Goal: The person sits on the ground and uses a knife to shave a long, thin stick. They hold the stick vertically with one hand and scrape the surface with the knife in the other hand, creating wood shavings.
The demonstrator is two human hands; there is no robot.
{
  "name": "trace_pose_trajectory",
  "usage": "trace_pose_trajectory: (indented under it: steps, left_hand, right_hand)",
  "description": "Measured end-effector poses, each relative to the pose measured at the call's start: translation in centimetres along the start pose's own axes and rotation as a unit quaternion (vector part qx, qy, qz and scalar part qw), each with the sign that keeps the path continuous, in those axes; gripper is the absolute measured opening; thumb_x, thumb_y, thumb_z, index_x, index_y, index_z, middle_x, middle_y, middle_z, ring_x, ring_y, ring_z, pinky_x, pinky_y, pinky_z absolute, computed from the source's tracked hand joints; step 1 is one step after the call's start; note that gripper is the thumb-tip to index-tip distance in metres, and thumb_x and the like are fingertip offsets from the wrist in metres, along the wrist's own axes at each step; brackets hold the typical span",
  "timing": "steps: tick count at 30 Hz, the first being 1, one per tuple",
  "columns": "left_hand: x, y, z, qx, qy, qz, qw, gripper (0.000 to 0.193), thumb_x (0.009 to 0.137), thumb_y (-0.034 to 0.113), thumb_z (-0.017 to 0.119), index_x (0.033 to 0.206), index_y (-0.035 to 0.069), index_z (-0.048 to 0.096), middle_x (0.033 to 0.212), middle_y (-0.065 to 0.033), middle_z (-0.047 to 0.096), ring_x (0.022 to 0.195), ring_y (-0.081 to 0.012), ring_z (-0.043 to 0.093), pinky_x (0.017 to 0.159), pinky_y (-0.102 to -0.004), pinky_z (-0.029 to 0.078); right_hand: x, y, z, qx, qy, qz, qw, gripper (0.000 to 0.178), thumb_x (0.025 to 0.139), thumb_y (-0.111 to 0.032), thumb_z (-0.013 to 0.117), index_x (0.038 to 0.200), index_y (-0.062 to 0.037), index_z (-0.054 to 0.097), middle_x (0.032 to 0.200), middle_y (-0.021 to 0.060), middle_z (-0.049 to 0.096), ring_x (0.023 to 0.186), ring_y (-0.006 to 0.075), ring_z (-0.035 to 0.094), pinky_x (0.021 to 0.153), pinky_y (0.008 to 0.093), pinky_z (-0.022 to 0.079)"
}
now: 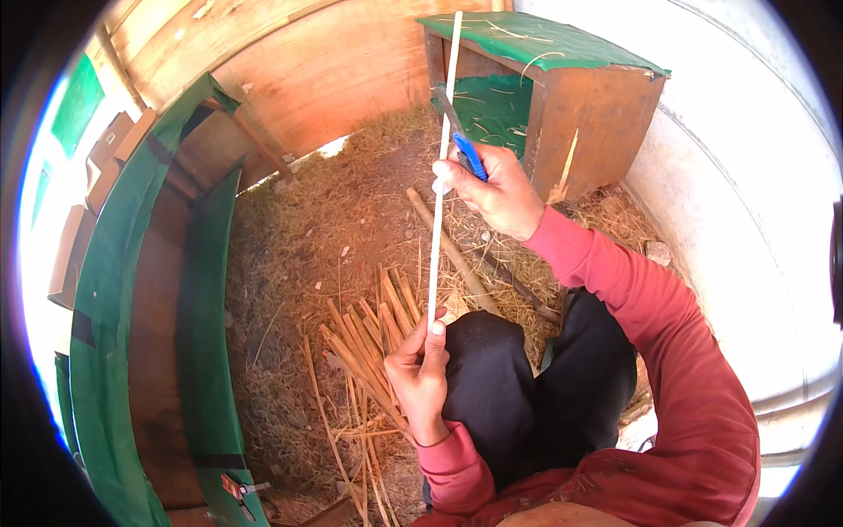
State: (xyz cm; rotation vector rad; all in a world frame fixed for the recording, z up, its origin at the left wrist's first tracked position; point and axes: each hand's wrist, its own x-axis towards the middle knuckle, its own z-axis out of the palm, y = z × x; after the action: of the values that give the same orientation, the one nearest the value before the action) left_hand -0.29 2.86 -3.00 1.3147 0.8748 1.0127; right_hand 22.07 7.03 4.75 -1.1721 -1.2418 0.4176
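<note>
A long, thin, pale wooden strip stands nearly upright in front of me, leaning slightly right at its top. My left hand pinches its lower end between thumb and fingers, beside my left knee. Higher up, my right hand is closed around the blue handle of a knife. The knife's grey blade points up and crosses the strip just above that hand. My right thumb presses on the strip; the fingers behind are partly hidden.
Split wooden sticks lie heaped on straw-strewn ground near my left hand. A thick pole and a dark bar lie ahead of my knees. A green-topped wooden box stands far right; a green-covered shelf runs along the left.
</note>
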Motion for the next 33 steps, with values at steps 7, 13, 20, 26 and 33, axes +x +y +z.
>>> trace_pose_trajectory:
  steps: [7, 13, 20, 26, 33]
  left_hand:
    - [0.0, 0.8, -0.5, -0.158, -0.04, -0.06, 0.985, 0.033, 0.098, 0.026, 0.052, 0.106, -0.003, 0.065, 0.046, 0.0058, 0.035, 0.038, -0.0018, 0.024, 0.037, -0.0201, 0.015]
    - [0.2, 0.8, -0.4, -0.133, -0.036, -0.054, 0.989, 0.033, 0.099, 0.027, 0.051, 0.104, -0.003, 0.065, 0.046, 0.0054, 0.036, 0.037, -0.0018, 0.024, 0.036, -0.0201, 0.016]
    - [0.4, 0.5, -0.6, -0.187, -0.036, -0.074, 0.979, 0.042, 0.099, 0.036, 0.047, 0.103, -0.004, 0.062, 0.044, 0.004, 0.035, 0.034, -0.0031, 0.025, 0.034, -0.0204, 0.016]
    - [0.3, 0.9, -0.9, -0.245, -0.041, -0.102, 0.963, 0.043, 0.1, 0.038, 0.045, 0.097, -0.002, 0.061, 0.045, 0.003, 0.034, 0.035, -0.004, 0.025, 0.034, -0.0213, 0.017]
    - [0.2, 0.5, -0.8, -0.231, -0.016, -0.094, 0.968, 0.038, 0.101, 0.035, 0.045, 0.089, 0.002, 0.059, 0.045, 0.0053, 0.031, 0.036, -0.0024, 0.021, 0.036, -0.0218, 0.012]
  right_hand:
    - [-0.9, 0.2, 1.0, -0.115, -0.046, -0.08, 0.989, 0.022, 0.091, -0.023, 0.065, 0.082, -0.003, 0.061, 0.06, -0.0036, 0.046, 0.053, 0.0045, 0.035, 0.048, 0.0263, 0.032]
    - [-1.0, -0.2, 1.3, -0.08, -0.049, -0.036, 0.995, 0.017, 0.088, -0.018, 0.068, 0.092, -0.0027, 0.061, 0.065, -0.0044, 0.045, 0.059, 0.0041, 0.036, 0.056, 0.0243, 0.036]
    - [-1.0, 0.3, 1.7, -0.12, -0.096, -0.081, 0.985, 0.032, 0.092, -0.039, 0.058, 0.097, -0.0083, 0.055, 0.06, 0.0019, 0.049, 0.053, 0.0137, 0.048, 0.052, 0.0315, 0.038]
    - [-3.4, -0.2, 2.8, -0.292, -0.272, -0.164, 0.902, 0.03, 0.095, -0.039, 0.051, 0.096, -0.0099, 0.054, 0.059, 0.0135, 0.055, 0.051, 0.0361, 0.056, 0.047, 0.0443, 0.041]
    - [-4.1, 0.5, 3.4, -0.431, -0.248, -0.282, 0.821, 0.035, 0.09, -0.046, 0.056, 0.09, -0.0106, 0.051, 0.055, 0.0096, 0.054, 0.044, 0.032, 0.055, 0.038, 0.0418, 0.039]
